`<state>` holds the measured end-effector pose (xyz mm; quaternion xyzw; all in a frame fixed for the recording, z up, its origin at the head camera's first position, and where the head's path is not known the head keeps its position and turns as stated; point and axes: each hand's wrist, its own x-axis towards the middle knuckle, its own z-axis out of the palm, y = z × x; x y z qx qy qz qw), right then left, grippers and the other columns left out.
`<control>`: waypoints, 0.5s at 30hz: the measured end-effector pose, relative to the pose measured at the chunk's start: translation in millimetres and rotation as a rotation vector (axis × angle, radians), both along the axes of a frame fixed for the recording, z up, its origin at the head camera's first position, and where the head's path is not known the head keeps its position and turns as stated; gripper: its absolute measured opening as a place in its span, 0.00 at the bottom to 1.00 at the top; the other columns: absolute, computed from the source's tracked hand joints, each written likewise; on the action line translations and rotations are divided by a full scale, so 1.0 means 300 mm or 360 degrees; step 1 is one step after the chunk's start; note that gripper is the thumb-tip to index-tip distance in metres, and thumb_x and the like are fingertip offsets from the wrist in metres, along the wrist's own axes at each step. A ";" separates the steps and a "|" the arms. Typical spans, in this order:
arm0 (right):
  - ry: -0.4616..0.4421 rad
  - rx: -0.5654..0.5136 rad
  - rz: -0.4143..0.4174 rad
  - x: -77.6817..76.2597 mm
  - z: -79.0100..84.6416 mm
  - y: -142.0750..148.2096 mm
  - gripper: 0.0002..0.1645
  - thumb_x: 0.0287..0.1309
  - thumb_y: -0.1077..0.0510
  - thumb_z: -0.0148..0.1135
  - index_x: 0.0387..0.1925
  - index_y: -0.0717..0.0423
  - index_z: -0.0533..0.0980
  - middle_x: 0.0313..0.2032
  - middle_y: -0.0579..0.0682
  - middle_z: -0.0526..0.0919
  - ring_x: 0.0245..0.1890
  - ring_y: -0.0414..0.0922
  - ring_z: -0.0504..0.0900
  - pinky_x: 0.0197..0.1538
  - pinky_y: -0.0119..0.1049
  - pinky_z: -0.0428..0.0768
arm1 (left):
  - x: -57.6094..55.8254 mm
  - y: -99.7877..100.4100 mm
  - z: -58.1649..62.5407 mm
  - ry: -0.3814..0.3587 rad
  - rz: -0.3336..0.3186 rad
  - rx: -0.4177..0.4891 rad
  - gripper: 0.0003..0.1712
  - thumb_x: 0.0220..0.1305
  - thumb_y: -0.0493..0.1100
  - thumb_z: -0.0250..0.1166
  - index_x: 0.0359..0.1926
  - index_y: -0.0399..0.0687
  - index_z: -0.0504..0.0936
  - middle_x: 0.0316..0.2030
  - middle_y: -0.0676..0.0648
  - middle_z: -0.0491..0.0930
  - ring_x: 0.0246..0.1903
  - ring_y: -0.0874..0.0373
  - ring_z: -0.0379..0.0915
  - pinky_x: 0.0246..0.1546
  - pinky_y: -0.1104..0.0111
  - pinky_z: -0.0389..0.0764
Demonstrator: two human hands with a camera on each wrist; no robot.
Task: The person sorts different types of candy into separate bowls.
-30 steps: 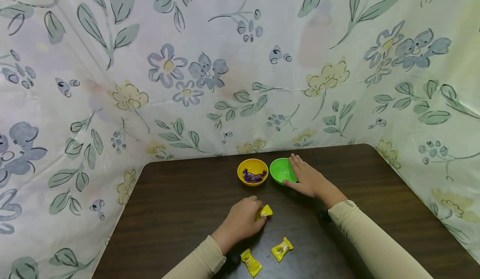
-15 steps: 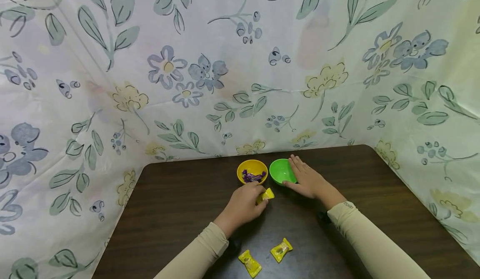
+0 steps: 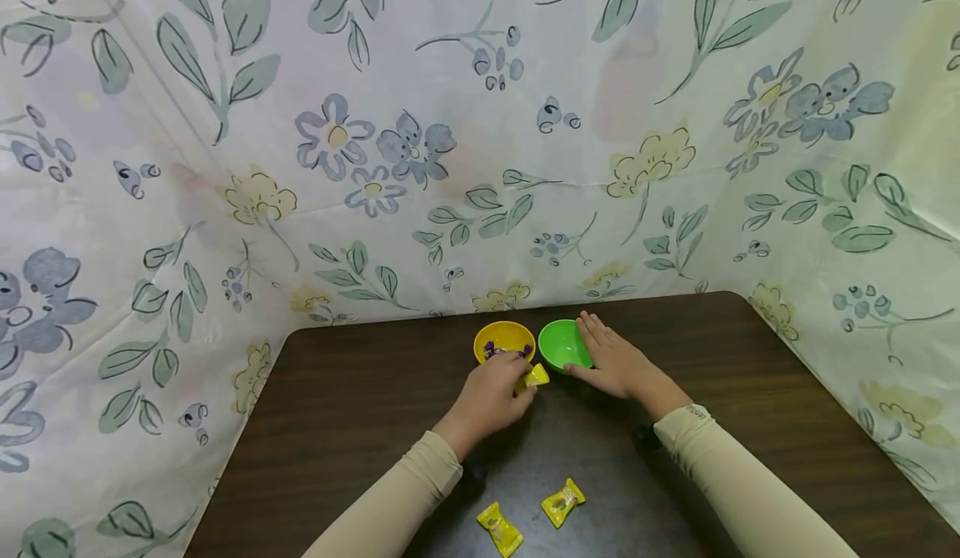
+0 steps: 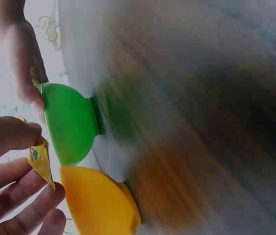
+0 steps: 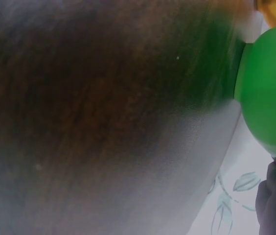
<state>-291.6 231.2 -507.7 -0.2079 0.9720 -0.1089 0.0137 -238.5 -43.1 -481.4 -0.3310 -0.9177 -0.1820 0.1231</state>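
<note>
My left hand [image 3: 491, 395] pinches a yellow-wrapped candy [image 4: 40, 159] between thumb and fingers, just in front of the yellow bowl [image 3: 483, 335]. Several purple-wrapped candies [image 3: 492, 349] lie inside that bowl, partly hidden behind the hand. To its right stands the green bowl [image 3: 558, 345], whose visible inside holds nothing. With fingers straight, my right hand [image 3: 617, 362] rests against the green bowl's right rim. In the left wrist view, the candy is held up close to the rims of both bowls. Two more yellow candies, a left one [image 3: 500, 530] and a right one [image 3: 562, 503], lie nearer the front.
Both bowls stand side by side near the back edge of the dark wooden table [image 3: 360, 408]. Behind and along the sides hangs a white floral cloth [image 3: 450, 141].
My left hand has carried the yellow candy away from me, from the middle of the table up to the front of the yellow bowl. The right hand stays at the green bowl.
</note>
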 end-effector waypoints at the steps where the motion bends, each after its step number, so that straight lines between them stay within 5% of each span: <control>1: 0.0000 -0.0004 0.0001 0.001 0.000 0.000 0.59 0.75 0.29 0.49 0.83 0.68 0.46 0.84 0.65 0.47 0.85 0.63 0.47 0.83 0.60 0.55 | -0.003 0.001 -0.001 0.0003 0.0003 0.0000 0.14 0.69 0.49 0.73 0.49 0.46 0.88 0.42 0.50 0.85 0.36 0.61 0.77 0.37 0.67 0.83; 15: -0.0002 -0.0012 0.0017 -0.002 0.000 0.001 0.58 0.76 0.31 0.50 0.83 0.69 0.47 0.84 0.66 0.47 0.85 0.64 0.47 0.83 0.61 0.55 | -0.055 0.038 0.013 -0.0055 0.0003 0.0057 0.15 0.70 0.47 0.72 0.52 0.44 0.88 0.44 0.49 0.85 0.37 0.60 0.78 0.41 0.66 0.83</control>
